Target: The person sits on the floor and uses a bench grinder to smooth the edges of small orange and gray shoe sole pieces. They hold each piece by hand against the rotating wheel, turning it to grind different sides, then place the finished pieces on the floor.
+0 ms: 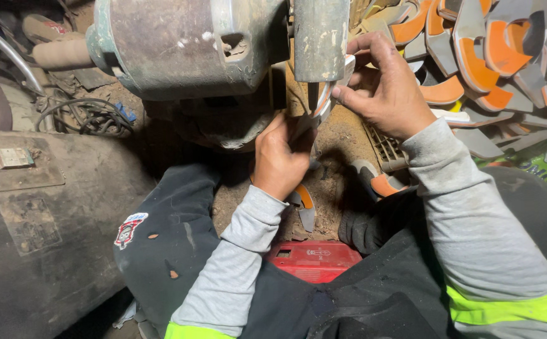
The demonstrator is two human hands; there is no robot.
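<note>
Mid-grind, by the look of it: left hand and right hand, fingers closed, pinch the curved grey-and-orange sole-shaped strip against the worn cylindrical metal grinder head; next likely needs steady pressure, fingertips off the wheel.

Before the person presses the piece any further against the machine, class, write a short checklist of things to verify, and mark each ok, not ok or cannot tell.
1. Both hands on the grey and orange piece: ok; left hand below, right hand above.
2. Hands protected: not ok; both are bare, and a dark glove lies unused on the lap.
3. Fingertips clear of the grey machine head: not ok; right fingertips sit right beside it.
4. Machine running: cannot tell.
5. Sleeves snug at the wrists: ok.
</note>
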